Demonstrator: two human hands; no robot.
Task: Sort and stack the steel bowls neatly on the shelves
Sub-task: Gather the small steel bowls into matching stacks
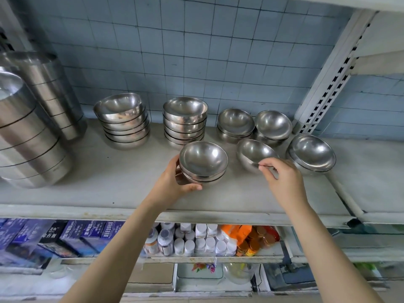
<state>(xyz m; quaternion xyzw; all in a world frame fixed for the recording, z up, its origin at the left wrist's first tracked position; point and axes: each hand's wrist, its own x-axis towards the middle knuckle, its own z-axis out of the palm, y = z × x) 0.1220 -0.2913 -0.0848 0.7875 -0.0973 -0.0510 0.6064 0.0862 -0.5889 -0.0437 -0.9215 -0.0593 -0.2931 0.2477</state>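
On the shelf (109, 182), the left hand (172, 182) cups a short bowl stack (203, 162), seemingly to steady it, while the right hand (284, 180) pinches the near rim of the loose bowl (253, 154) beside it, likely for nesting.

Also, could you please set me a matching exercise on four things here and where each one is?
1 short bowl stack
2 tilted single bowl
3 tall steel tins
4 white-capped bottles

A on the lower shelf
B gripped by the left hand
C far left of the bowl shelf
D rim pinched by the right hand

Pairs: 1-B, 2-D, 3-C, 4-A.
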